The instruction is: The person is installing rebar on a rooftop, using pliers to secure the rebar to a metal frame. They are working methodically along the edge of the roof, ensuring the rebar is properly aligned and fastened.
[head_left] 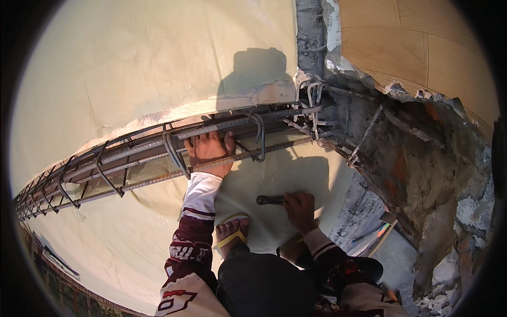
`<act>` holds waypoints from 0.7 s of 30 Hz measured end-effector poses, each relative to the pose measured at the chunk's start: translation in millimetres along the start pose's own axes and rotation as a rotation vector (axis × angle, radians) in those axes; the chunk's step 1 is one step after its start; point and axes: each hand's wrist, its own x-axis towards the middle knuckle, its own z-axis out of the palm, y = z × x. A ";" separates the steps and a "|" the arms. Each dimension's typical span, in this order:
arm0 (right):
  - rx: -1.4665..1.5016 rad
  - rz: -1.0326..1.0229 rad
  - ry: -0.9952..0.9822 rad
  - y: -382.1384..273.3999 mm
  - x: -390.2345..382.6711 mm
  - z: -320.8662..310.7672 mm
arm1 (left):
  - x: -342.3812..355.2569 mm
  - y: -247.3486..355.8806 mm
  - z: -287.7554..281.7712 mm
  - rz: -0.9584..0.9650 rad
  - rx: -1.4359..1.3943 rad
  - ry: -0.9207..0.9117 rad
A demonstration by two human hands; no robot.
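A long rebar cage [137,153] runs from the far left to the concrete joint right of centre. My left hand [211,153] reaches over its near lower bar, fingers curled against the thicker upper bar; the fingertips are partly hidden there. Bent stirrups [173,150] stand just left of that hand, and loose-looking hooked stirrups [259,134] to its right. Lower right, my right hand [301,211] is closed round a dark metal hand tool with a rounded head [268,200]. The tool points left, apart from the cage, and its exact kind is not clear.
Pale sheeting [142,63] lies on both sides of the cage. Broken concrete [433,153] with jutting bars and tied bar ends [314,103] stands at the right. Tan tiles [385,47] lie beyond. My sandalled foot [231,232] is close below the left hand.
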 end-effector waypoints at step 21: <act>-0.011 -0.027 0.051 -7.2 1.3 -2.3 | 3.8 -1.8 1.5 -0.057 -0.038 0.075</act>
